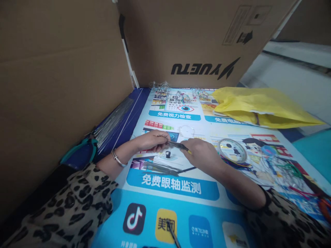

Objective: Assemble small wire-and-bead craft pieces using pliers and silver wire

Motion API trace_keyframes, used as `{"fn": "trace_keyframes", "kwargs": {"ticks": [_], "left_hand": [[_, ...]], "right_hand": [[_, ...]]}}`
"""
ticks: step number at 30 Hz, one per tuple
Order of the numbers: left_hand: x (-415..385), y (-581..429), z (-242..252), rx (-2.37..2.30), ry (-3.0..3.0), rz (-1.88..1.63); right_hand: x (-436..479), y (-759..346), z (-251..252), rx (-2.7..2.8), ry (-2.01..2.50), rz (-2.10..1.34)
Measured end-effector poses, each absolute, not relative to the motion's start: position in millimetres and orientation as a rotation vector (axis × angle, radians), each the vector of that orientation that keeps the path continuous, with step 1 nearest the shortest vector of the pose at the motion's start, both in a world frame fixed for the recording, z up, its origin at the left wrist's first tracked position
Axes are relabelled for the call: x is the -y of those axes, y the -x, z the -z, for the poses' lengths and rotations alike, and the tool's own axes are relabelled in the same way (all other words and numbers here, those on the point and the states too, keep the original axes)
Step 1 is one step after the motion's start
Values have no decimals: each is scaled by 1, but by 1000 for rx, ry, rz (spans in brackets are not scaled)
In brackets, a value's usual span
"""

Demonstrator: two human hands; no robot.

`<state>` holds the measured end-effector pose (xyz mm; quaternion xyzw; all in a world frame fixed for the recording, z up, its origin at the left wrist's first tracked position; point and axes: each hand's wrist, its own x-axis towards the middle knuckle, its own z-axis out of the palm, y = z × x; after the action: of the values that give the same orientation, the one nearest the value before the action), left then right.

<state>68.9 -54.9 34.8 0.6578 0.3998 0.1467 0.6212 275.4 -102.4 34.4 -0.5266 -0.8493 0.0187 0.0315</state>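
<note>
My right hand [200, 151] is closed around slim pliers [178, 144], whose yellow handle end shows at the fingers. Their narrow jaws point left and meet the fingertips of my left hand [154, 140]. That hand is closed in a pinch, on something too small to make out. Just below the fingers, a few pearl beads [161, 156] lie beside a small black object [168, 154]. Nearer to me is a bundle of thin grey wires [162, 168]. Beyond my hands rests a thin wire loop with beads [186, 131].
Cardboard walls [181, 41] stand behind and at left. Teal-handled pliers [82, 151] and straight wires [115, 124] lie along the left. At right are a yellow bag [258, 103], a round clear spool [232, 151] and tangled coloured cords [284, 172]. A dark pointed tool [173, 235] lies in front.
</note>
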Motion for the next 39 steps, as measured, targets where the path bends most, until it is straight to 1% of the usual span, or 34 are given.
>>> {"fn": "trace_keyframes", "kwargs": {"ticks": [5, 12, 16, 20, 29, 39], "left_hand": [[55, -69, -34, -944, -1563, -330], [57, -71, -33, -1012, -1676, -283], [57, -71, -35, -1011, -1712, -269], [57, -71, -34, -1019, -1695, -272], [60, -74, -35, -1037, -1629, -315], [58, -72, -31, -1041, -1635, -312]], "right_hand": [[103, -277, -39, 2692, 1529, -6], [109, -273, -48, 2794, 1379, 486], [112, -272, -49, 2775, 1334, 621], [114, -271, -50, 2770, 1324, 659], [121, -263, -46, 2720, 1490, 707], [121, -261, -39, 2702, 1509, 746]]}}
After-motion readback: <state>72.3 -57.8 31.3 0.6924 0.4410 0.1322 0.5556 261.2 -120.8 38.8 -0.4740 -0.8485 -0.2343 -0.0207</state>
